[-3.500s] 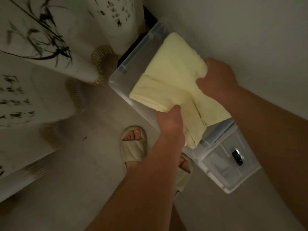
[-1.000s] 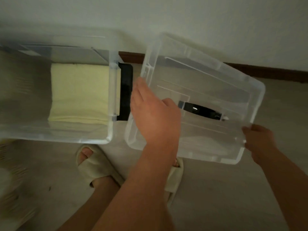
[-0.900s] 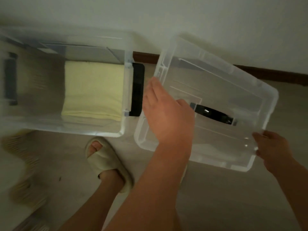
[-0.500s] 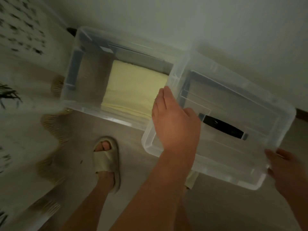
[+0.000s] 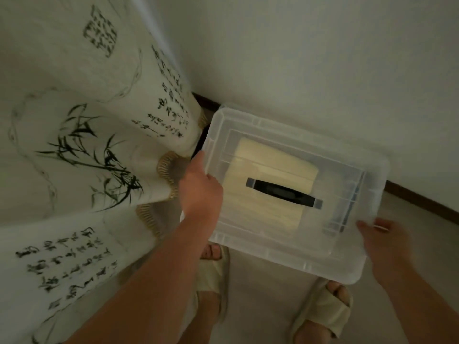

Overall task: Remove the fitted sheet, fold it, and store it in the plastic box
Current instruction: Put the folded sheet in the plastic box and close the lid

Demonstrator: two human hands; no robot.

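The clear plastic box (image 5: 347, 266) stands on the floor against the wall, with its translucent lid (image 5: 280, 234) lying on top. A black handle (image 5: 283, 192) crosses the lid's middle. Through the lid shows the folded pale-yellow fitted sheet (image 5: 270, 165), lying inside the box. My left hand (image 5: 201, 187) grips the lid's left edge, fingers curled over the rim. My right hand (image 5: 382, 242) is at the lid's right edge, blurred, with the thumb over the rim.
A white curtain (image 5: 82, 135) printed with black bamboo and calligraphy, fringed at the hem, hangs close on the left and touches the box's corner. The white wall (image 5: 323, 58) with a dark skirting board runs behind. My feet in pale slippers (image 5: 325, 311) stand just in front of the box.
The sheet went down into the box, then both hands carried the lid leftward from beside the box until it lay over the box, covering the sheet.
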